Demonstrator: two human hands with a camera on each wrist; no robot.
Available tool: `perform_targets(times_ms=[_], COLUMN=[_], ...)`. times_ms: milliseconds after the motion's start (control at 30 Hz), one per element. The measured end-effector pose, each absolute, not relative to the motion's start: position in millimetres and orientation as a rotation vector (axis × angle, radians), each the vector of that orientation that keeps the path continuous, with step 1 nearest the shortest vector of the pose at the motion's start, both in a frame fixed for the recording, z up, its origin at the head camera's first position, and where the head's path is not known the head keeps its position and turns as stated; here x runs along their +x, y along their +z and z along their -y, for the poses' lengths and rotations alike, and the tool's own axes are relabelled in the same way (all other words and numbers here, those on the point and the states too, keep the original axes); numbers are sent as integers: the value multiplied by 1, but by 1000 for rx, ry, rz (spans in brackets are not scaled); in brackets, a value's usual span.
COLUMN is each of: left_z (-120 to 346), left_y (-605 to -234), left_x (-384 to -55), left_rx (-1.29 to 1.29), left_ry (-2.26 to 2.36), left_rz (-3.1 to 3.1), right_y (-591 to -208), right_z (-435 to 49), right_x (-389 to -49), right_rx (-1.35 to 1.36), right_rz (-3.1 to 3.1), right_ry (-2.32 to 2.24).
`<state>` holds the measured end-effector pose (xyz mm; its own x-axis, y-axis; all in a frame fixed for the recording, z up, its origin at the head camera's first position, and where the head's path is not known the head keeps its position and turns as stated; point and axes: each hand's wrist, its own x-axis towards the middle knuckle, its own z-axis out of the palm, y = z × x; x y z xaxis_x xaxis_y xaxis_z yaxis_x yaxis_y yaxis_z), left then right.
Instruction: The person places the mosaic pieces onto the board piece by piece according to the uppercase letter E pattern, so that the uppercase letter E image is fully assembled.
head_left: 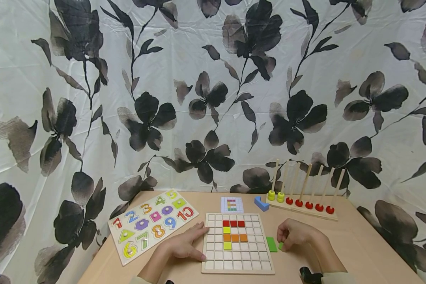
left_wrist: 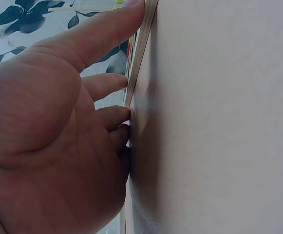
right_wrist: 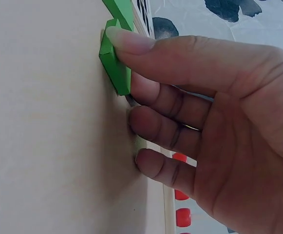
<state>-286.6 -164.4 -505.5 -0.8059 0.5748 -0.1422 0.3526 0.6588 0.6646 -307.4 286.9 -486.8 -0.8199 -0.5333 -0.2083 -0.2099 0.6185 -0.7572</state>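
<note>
A wooden grid board (head_left: 253,255) lies at the middle of the table, with red tiles (head_left: 232,223), orange tiles (head_left: 235,238) and yellow tiles (head_left: 227,245) in its squares. My left hand (head_left: 182,242) rests against its left edge, thumb and fingers spread; the left wrist view shows the thumb along the board's side. Right of the board, my right hand (head_left: 299,232) pinches a small green tile (right_wrist: 114,66) between thumb and index finger, low over the table. More green tiles (head_left: 271,244) lie in a block beside the board's right edge.
Behind the board lies a pattern card (head_left: 231,204) with coloured squares. A number-and-shape puzzle board (head_left: 152,227) is at the left. At the back right stand a blue block (head_left: 261,203) and a peg rack (head_left: 305,209) with yellow and red beads. A floral cloth (head_left: 213,118) hangs behind.
</note>
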Motion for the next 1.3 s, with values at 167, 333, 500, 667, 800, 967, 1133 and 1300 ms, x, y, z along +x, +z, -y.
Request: perform_targets(times_ms=[167,333,500,667,800,967,1133,1300], left_z=[164,164,164,164,164,165,165,165], left_y=[-505,-504,-503,-503,-503,-504,-504,-506], left_x=[-286,-286,-286,-286,-286,-287,-289,-289], left_rx=[736,737,743,752,747,748,743,727], left_ry=[914,920,921,922,929,923,927,926], left_rz=[-2534,-2529,-2530,-2534,-2527,-2524,-2520,-2521], right_y=[-487,-485,-482,-478,-477,-476,-475,-474], right_z=[-287,-286,-286,-285,-280,-266,-252,-237], right_x=[-306,-305,-306,-311,-313,-314,-317,-320], right_rx=[-595,-583,-597,-692,-752,-809,-798,-753], right_rz=[-2415,-2415,-2416,-2469,-2497,-2544,-2570,-2562], right_ry=[-1048,-1064,-1142,-1264,-1336,-1391,-1412,-1432])
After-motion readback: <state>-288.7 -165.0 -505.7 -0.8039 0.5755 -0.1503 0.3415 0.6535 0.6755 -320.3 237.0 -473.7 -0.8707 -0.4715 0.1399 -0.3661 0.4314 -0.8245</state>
